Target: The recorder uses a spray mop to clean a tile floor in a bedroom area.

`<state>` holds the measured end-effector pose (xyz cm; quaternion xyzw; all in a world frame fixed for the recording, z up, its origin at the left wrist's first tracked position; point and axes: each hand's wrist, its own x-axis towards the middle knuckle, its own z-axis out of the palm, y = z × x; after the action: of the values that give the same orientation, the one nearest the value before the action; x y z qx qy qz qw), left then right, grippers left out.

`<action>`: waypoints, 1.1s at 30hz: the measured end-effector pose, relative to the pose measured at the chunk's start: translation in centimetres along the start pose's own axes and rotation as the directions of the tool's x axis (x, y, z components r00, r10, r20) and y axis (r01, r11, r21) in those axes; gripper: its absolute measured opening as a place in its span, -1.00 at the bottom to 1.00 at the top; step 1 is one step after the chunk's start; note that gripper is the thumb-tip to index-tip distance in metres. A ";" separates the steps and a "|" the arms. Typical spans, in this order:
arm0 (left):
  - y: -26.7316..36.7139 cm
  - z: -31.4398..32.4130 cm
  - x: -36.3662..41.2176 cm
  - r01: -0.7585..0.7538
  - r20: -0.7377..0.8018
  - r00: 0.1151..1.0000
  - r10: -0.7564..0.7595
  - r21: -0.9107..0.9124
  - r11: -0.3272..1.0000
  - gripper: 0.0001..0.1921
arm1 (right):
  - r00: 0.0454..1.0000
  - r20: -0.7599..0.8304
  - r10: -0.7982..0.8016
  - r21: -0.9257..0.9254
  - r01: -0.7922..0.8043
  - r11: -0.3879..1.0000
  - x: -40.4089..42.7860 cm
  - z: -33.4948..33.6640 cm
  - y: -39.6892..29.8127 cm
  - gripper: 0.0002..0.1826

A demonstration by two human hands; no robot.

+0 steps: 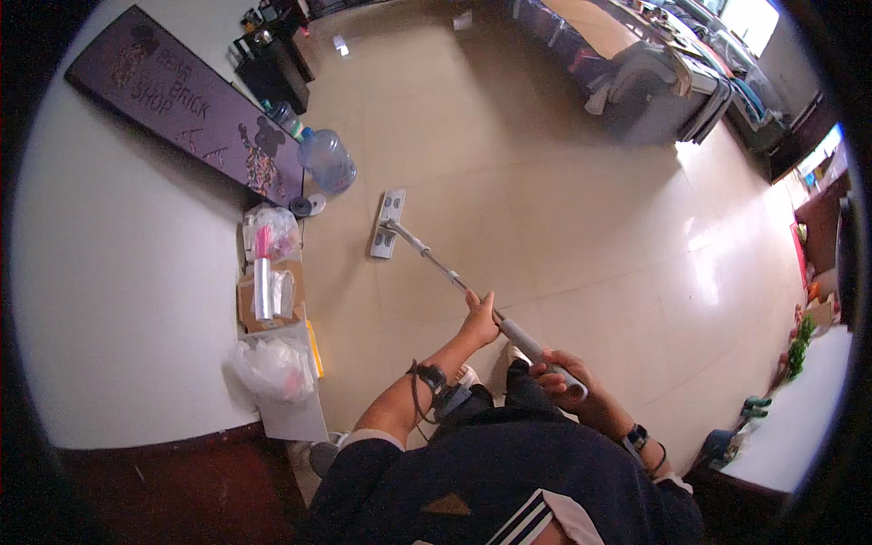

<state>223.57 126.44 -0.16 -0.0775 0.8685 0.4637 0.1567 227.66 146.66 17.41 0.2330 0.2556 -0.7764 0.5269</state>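
A flat mop with a white rectangular head [388, 223] lies against the tiled floor [586, 225], left of the middle of the view. Its metal pole [439, 264] slants down to the right towards me. My left hand [482, 321] is around the pole just above the thick grey grip [523, 340]. Lower down, near the end of that grip, my right hand [569, 378] is closed on it. Both wrists wear dark straps with small devices.
Along the left wall stand a large blue water bottle [328, 161], a leaning dark board [184, 102], cardboard [298, 286] and plastic bags [276, 368]. A cloth-covered table [633, 88] is at the upper right. A white surface [793, 409] stands at the lower right.
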 end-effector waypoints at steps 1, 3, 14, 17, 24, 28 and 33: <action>0.2 0.1 -0.6 -0.008 0.013 1.000 0.008 0.013 1.000 -0.23 | 1.000 0.004 -0.013 0.015 0.013 1.000 -0.4 -1.1 0.4 -0.76; 0.6 0.4 -2.2 -0.109 0.092 0.989 0.118 -0.100 0.989 -0.15 | 0.997 -0.073 -0.025 -0.144 0.014 0.989 -2.0 -4.2 1.7 -0.75; 1.3 2.1 -1.3 -0.114 0.241 0.953 0.183 -0.274 0.955 -0.29 | 0.952 -0.297 -0.073 -0.380 -0.048 0.924 -4.5 -2.2 2.5 -0.61; 0.6 0.4 1.6 -0.049 0.157 0.982 0.109 -0.345 0.937 -0.26 | 0.973 -0.218 -0.074 -0.343 -0.005 0.939 -0.8 0.7 0.7 -0.67; 4.2 -3.3 7.0 0.046 0.114 0.994 0.002 -0.419 0.907 -0.17 | 0.987 -0.159 0.019 -0.214 -0.053 0.975 7.5 0.9 -7.3 -0.72; 6.6 -2.4 9.5 0.069 0.212 0.977 0.008 -0.351 0.934 -0.15 | 0.983 -0.126 -0.132 -0.085 0.122 0.989 7.1 -2.6 -9.7 -0.75; 8.4 2.8 10.0 -0.143 0.422 0.870 0.256 -0.281 0.949 -0.19 | 0.963 -0.141 -0.230 -0.401 0.157 0.902 -1.8 -5.2 -11.6 -0.55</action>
<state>212.40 133.56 1.55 0.1051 0.7487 0.5843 0.2949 217.92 154.91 16.36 0.1690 0.4734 -0.7342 0.4564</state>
